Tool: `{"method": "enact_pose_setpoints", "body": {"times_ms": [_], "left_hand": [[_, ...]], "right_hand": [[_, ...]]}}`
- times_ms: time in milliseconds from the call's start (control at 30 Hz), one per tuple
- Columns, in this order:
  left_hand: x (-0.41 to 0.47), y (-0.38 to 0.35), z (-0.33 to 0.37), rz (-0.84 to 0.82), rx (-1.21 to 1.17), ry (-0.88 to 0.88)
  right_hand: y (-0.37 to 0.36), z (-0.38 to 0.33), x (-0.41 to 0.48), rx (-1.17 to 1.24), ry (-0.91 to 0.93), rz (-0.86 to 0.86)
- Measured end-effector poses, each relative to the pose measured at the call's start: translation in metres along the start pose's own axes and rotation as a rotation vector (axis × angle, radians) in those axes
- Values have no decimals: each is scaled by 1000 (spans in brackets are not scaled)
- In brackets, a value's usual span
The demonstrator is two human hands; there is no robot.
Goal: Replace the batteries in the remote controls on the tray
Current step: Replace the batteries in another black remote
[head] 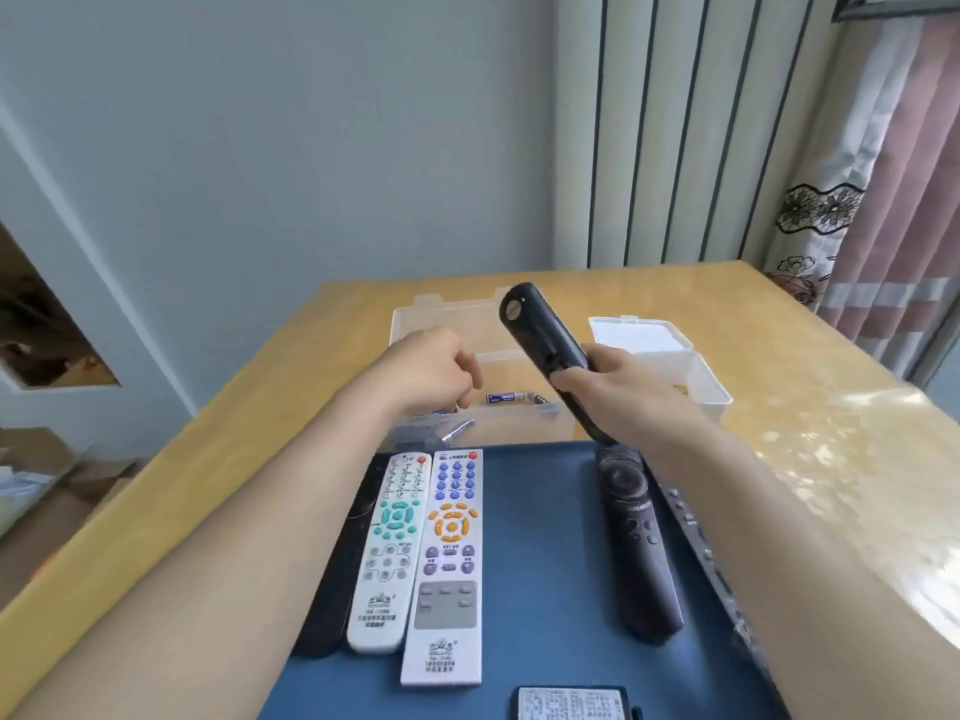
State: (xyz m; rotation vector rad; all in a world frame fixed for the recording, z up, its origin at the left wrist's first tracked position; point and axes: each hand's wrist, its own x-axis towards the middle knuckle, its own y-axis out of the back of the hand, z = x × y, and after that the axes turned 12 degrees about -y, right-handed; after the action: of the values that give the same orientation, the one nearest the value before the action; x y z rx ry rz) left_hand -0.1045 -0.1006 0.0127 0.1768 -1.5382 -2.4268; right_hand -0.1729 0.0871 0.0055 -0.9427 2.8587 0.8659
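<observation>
Forearms were stretched forward from the lower corners of the head view, both bare. The left hand (431, 371) was held palm down over the near side of a clear plastic box (519, 433), with its fingers (467, 392) curled downward into the box. Whether a battery was pinched there could not be told. The right hand (618, 392) was held up beside it, and a black remote (540, 335) was gripped round its lower half by that hand's fingers (571, 379) and thumb, clear of the tray.

This remote was tilted, its far end pointed up and away to the left. Its plain back was turned toward the camera, and a round pale mark was seen near the upper end. A purple battery (506, 397) was seen lying in the box between the two hands.

On the blue tray (545, 589), set on the yellow table (805, 433), two white remotes were laid face up side by side: a teal-buttoned remote (387, 553) and an orange-buttoned remote (449, 563). A second black remote (631, 537) was laid face up to their right, below the right hand. Further dark remotes were partly hidden under each forearm. A white box (675, 356) was set just behind the right hand.
</observation>
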Motion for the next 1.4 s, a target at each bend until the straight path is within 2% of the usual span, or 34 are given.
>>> {"method": "enact_pose_setpoints", "body": {"times_ms": [67,133,300,500,700,967,1100,1233,1333,1400], "left_hand": [[1,0,-3,-49,157,-4],[3,2,-6,-168,267,-13],[10,11,-2,-418,292,-25],[16,17,-3,-650,262,22],[10,19,-8,-697,14,56],[-8,35,-16,-582,-265,-42],[-15,32,-18,-407,-166,-118],[-22,26,-17,-190,-225,-107],[-33,27,-12,128,-599,-130],[-44,29,-5,341,-883,-123]], "right_hand": [[-14,0,2,-43,23,30],[-21,4,4,-56,46,76],[-26,11,2,-116,118,128],[-35,14,0,-80,122,99],[-39,12,0,-53,110,83],[-36,9,2,8,57,74],[-36,8,0,85,25,30],[-36,7,-2,159,21,42],[-32,1,-5,257,26,85],[-28,-6,-10,429,-6,44]]}}
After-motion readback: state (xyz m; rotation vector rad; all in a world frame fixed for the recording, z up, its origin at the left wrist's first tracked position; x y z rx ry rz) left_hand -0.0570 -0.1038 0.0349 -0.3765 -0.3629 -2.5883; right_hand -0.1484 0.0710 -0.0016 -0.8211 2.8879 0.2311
